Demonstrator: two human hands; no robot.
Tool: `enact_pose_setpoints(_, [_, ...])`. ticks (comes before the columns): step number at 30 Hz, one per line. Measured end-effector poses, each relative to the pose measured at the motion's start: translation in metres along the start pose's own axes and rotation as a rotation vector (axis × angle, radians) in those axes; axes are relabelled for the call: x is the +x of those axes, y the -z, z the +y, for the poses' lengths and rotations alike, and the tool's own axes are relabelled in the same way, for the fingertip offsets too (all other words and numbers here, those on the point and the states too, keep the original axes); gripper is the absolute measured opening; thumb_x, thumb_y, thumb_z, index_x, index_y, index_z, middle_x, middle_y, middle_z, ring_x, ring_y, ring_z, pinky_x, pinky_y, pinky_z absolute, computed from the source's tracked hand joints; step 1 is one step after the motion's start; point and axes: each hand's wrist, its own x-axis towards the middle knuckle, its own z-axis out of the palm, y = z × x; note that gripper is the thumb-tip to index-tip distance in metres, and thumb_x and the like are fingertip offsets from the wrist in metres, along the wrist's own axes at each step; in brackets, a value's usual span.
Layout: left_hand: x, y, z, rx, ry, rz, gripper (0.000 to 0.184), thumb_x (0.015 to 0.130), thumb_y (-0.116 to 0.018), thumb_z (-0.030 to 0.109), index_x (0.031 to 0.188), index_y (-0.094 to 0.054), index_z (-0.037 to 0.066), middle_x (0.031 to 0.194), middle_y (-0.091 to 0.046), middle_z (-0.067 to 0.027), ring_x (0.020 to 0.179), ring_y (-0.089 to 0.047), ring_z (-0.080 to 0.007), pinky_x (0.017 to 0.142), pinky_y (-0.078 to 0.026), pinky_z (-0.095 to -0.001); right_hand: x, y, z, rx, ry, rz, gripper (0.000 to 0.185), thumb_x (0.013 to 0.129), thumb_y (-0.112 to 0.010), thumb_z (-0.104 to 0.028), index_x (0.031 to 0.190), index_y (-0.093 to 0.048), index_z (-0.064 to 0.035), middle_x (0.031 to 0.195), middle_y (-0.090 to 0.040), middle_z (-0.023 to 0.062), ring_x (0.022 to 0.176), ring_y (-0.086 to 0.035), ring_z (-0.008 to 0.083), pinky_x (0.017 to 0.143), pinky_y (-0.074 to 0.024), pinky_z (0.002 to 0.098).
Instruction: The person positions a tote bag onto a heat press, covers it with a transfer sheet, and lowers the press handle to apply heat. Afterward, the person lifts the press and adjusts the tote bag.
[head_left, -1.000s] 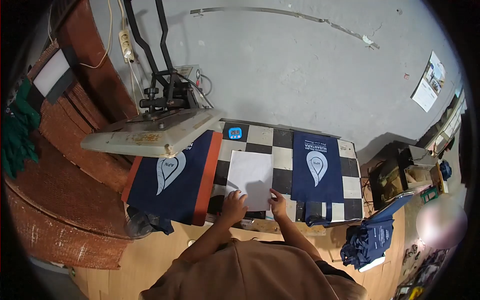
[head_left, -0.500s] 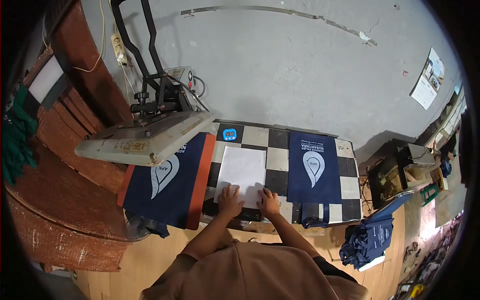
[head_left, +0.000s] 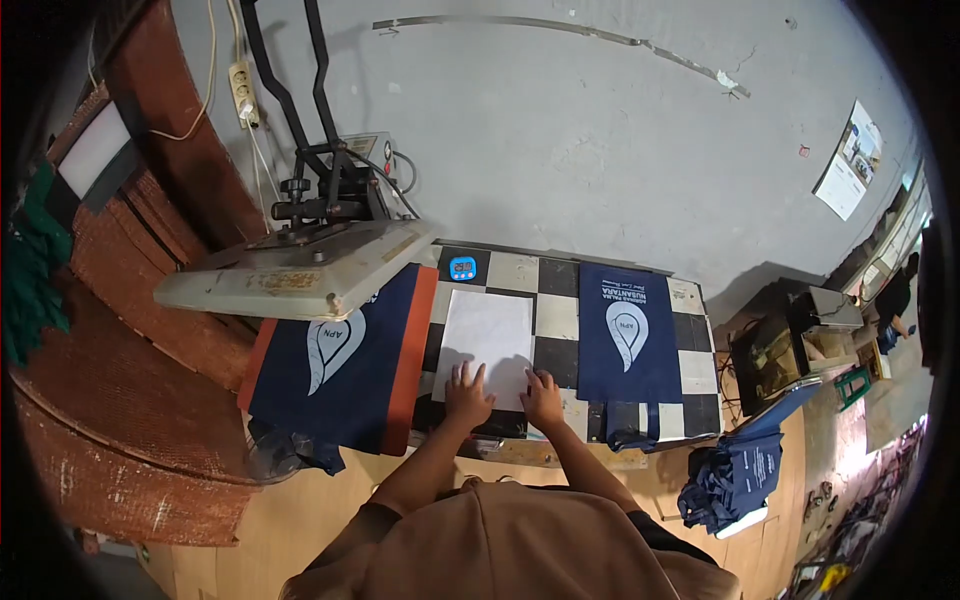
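A white paper sheet (head_left: 488,335) lies on the checkered table (head_left: 556,312). My left hand (head_left: 468,396) rests on its lower left part, fingers spread. At the sheet's lower right edge is my right hand (head_left: 542,400), its fingers apart and touching the paper. To the right, a navy bag (head_left: 652,372) with a white drop-shaped print lies flat, handles toward me. Another navy bag (head_left: 375,375) with the same print lies at the left on an orange-red surface, partly under the raised plate of a heat press (head_left: 290,283).
A blue digital timer (head_left: 462,268) stands at the table's back edge. Navy bags (head_left: 735,480) are heaped on a chair at the right. Beyond are an open box-like cabinet (head_left: 770,350), a green stool (head_left: 853,387) and part of another person (head_left: 895,300) at the far right.
My left hand has stayed on the paper with its fingers spreading. My right hand has shifted slightly along the sheet's right edge. The view has tilted a little, and a person has appeared at far right.
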Motion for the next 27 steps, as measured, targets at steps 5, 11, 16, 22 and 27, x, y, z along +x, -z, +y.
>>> enact_pose_setpoints(5, [-0.009,0.054,0.025,-0.165,-0.196,0.169,0.069,0.081,-0.073,0.031,0.14,-0.044,0.01,0.147,-0.033,-0.0208,0.137,-0.03,-0.0455,0.11,-0.032,-0.0509,-0.01,0.011,-0.027,0.158,0.061,0.217,0.048,0.081,-0.069,-0.004,0.127,-0.054,-0.0007,0.119,-0.049,0.0213,0.11,-0.053,0.039,0.094,-0.0453,0.0436])
enact_pose_setpoints(11, [-0.032,0.144,0.024,-0.199,-0.273,0.22,0.066,0.083,-0.071,0.03,0.141,-0.044,0.012,0.149,-0.031,-0.0197,0.137,-0.029,-0.0458,0.111,-0.031,-0.0509,-0.011,0.019,-0.1,0.276,0.167,0.286,0.046,0.084,-0.067,-0.002,0.128,-0.053,-0.0018,0.122,-0.051,0.0231,0.114,-0.052,0.0408,0.099,-0.0428,0.0432])
enact_pose_setpoints(16, [-0.043,0.177,-0.031,-0.24,-0.244,0.272,0.066,0.083,-0.072,0.027,0.141,-0.045,0.012,0.148,-0.034,-0.018,0.136,-0.033,-0.0433,0.11,-0.032,-0.0516,-0.015,0.02,-0.175,0.306,0.2,0.304,0.046,0.085,-0.065,-0.003,0.13,-0.053,-0.0023,0.127,-0.051,0.0252,0.119,-0.051,0.0428,0.101,-0.0428,0.0444])
enact_pose_setpoints(22, [-0.066,0.194,-0.124,-0.197,-0.268,0.438,0.062,0.084,-0.071,0.027,0.137,-0.049,0.006,0.142,-0.041,-0.0217,0.129,-0.04,-0.0449,0.108,-0.033,-0.0496,-0.028,0.006,-0.242,0.294,0.233,0.205,0.047,0.086,-0.063,-0.003,0.132,-0.05,0.0009,0.136,-0.048,0.0272,0.123,-0.049,0.0447,0.104,-0.0413,0.0447])
enact_pose_setpoints(27, [-0.089,0.211,-0.182,-0.201,-0.157,0.371,0.057,0.086,-0.069,0.033,0.134,-0.053,0.005,0.141,-0.044,-0.022,0.131,-0.04,-0.0404,0.109,-0.032,-0.0538,-0.037,-0.016,-0.277,-0.004,0.176,0.075,0.055,0.092,-0.062,-0.027,0.139,-0.046,-0.0027,0.146,-0.041,0.0229,0.137,-0.035,0.0431,0.114,-0.024,0.0552])
